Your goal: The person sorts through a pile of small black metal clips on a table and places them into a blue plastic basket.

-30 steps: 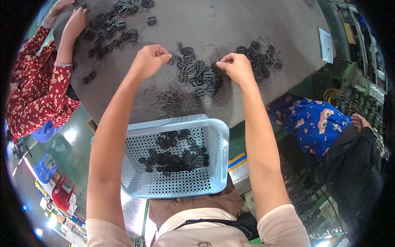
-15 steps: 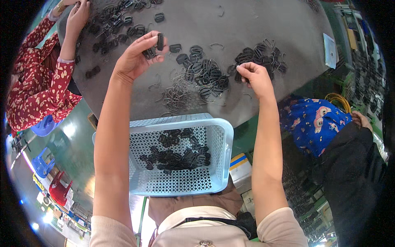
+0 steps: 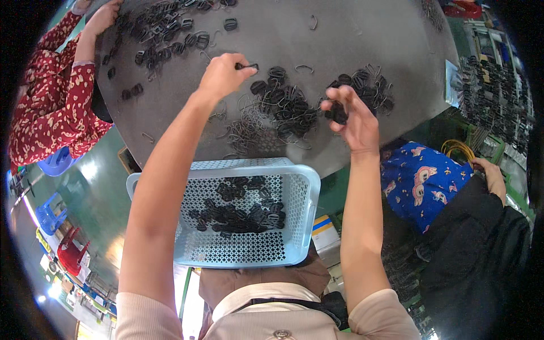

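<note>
My left hand (image 3: 222, 76) pinches a small black plastic strap buckle (image 3: 247, 67) between thumb and fingertips, just left of a middle pile of black buckles (image 3: 289, 110). With its palm turned inward, my right hand (image 3: 358, 122) curls its fingers around some black buckles (image 3: 338, 113); how many is hard to make out. It is beside the right pile of buckles (image 3: 374, 88), partly covering it. Bent wire hooks (image 3: 245, 130) lie tangled to the left of the middle pile. Below my hands, a light blue perforated basket (image 3: 307, 215) has black buckles (image 3: 243, 212) inside.
Many more buckles (image 3: 167, 34) are scattered at the table's (image 3: 374, 28) far left, near a person in a red patterned sleeve (image 3: 79, 96). Single hooks (image 3: 304, 68) lie apart. Another person's dark sleeve (image 3: 470, 226) and a blue patterned cloth (image 3: 422, 181) are at right.
My left hand has moved right and turned, its back now showing. My right hand has turned from a pinch at the right pile to a palm-in curl around black buckles.
</note>
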Action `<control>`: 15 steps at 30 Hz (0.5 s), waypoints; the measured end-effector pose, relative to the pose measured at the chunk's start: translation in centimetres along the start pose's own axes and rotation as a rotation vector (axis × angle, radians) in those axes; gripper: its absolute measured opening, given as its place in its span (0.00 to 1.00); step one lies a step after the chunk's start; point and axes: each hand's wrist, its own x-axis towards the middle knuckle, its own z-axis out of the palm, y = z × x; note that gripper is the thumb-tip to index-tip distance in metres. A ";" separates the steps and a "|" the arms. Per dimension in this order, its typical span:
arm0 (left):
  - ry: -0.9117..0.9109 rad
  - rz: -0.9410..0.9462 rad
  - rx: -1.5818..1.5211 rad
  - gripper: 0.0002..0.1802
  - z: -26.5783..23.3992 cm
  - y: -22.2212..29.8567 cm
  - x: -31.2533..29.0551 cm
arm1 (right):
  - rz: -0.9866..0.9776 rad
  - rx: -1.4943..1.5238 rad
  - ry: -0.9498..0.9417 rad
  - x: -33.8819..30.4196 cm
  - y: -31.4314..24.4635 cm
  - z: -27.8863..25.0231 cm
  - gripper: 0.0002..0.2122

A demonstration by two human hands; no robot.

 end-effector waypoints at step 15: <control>-0.034 -0.293 -0.317 0.13 -3.4 -2.0 -2.3 | -0.187 -1.942 -0.170 10.2 5.4 6.8 0.11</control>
